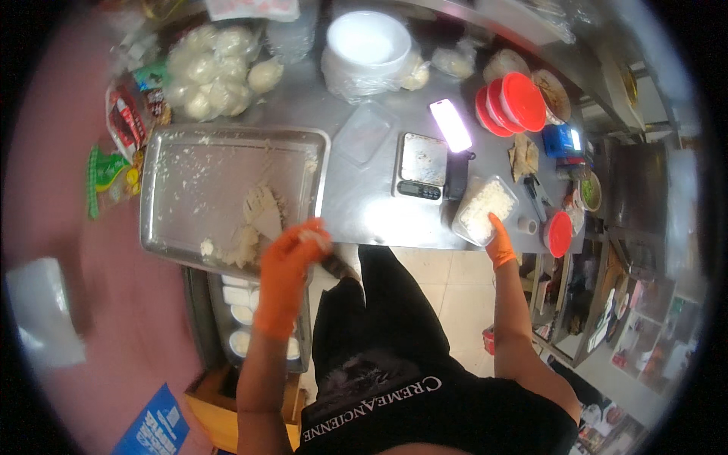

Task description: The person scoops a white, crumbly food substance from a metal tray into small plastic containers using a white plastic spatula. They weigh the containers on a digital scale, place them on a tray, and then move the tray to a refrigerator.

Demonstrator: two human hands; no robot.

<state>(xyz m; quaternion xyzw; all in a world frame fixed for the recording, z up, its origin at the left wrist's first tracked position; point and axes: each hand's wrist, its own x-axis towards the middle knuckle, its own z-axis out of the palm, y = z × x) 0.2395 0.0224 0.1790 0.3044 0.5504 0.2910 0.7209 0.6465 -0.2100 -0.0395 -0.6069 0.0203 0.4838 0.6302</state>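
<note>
My right hand (500,244), in an orange glove, grips the near end of a clear plastic container (462,224). White crumbly food (484,209) fills the container, which is held tilted over the table's front edge. My left hand (293,256), also gloved in orange, is blurred above the near right corner of a metal tray (227,132). Pale bits cling about its curled fingers; whether it grips something is unclear. Under it lies a spatula or scraper with a pale blade (267,220) and a dark handle (341,266). White food (242,247) is heaped along the tray's near side.
A digital scale (422,165), a lit phone (451,125) and a clear lid (365,133) lie mid-table. Red-lidded bowls (523,101) stand back right, white bowls (368,40) at the back. Bagged round pale items (210,71) sit back left. Filled containers (242,315) are below the tray.
</note>
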